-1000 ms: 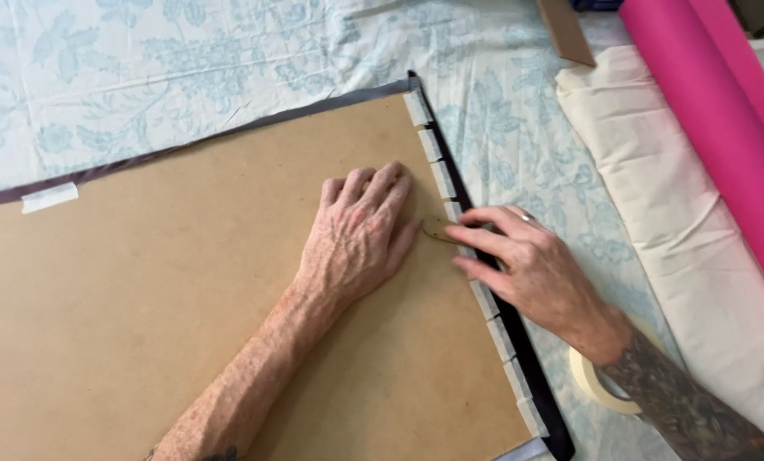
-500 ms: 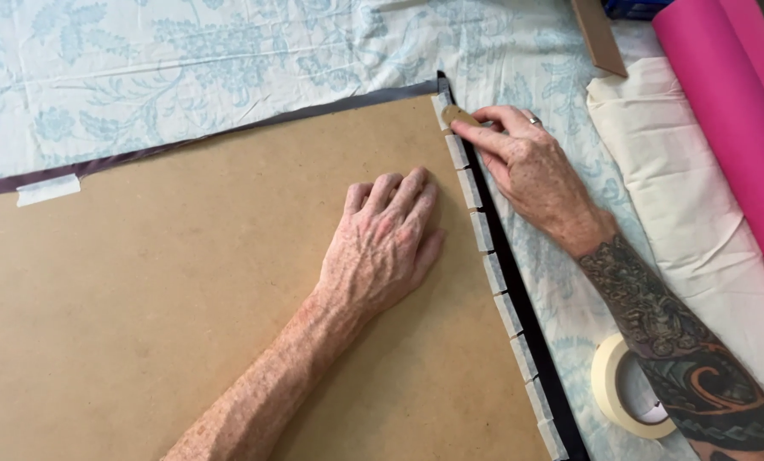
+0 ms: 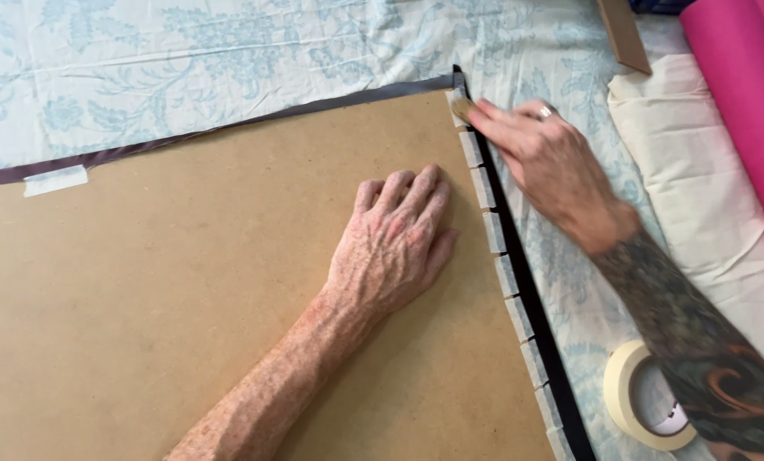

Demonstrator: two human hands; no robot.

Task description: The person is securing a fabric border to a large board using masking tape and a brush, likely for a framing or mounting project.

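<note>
Head view: two hands (image 3: 396,248) (image 3: 546,158), one board (image 3: 185,282), one tape roll (image 3: 633,408).

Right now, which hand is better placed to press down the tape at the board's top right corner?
Right. The right hand already has its fingertips at that corner of the brown board, on the tape piece. The left hand lies flat mid-board, probably bracing it.

Our left hand (image 3: 395,243) pressed flat, palm down, fingers (image 3: 412,192) spread slightly, forearm running back toward the lower left, our right hand (image 3: 544,162) stretched forward, fingers pinched together at the tips, ring on one finger, tattooed forearm trailing lower right
</note>
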